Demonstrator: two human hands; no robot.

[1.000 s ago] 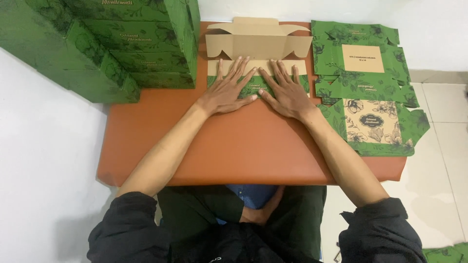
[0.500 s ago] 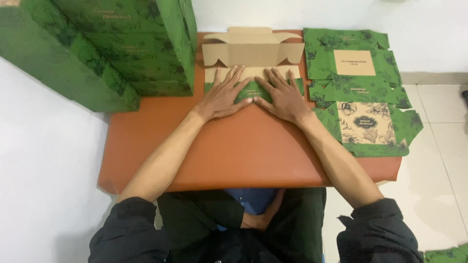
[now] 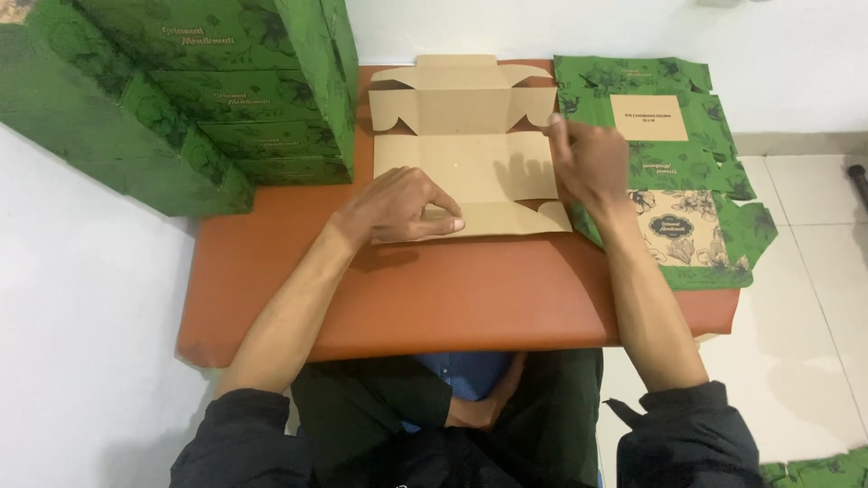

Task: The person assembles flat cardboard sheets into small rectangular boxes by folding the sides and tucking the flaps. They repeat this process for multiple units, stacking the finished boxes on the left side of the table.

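Note:
A flat, partly folded cardboard box (image 3: pixel 470 158) lies brown side up at the far middle of an orange-brown table (image 3: pixel 470 298). My left hand (image 3: pixel 398 206) rests on the box's near left flap, fingers curled and pinching its edge. My right hand (image 3: pixel 588 163) is at the box's right edge, its fingers on the right side flap. The far flaps of the box stand partly raised.
A stack of finished green floral boxes (image 3: pixel 181 99) fills the far left, overhanging the table. Flat green unfolded box blanks (image 3: pixel 669 163) lie in a pile at the right of the table. White tiled floor (image 3: pixel 805 298) lies to the right.
Both hands were pressed flat side by side on the middle of the box. Now they have spread apart to the left and right flaps, and the brown inner panel shows open.

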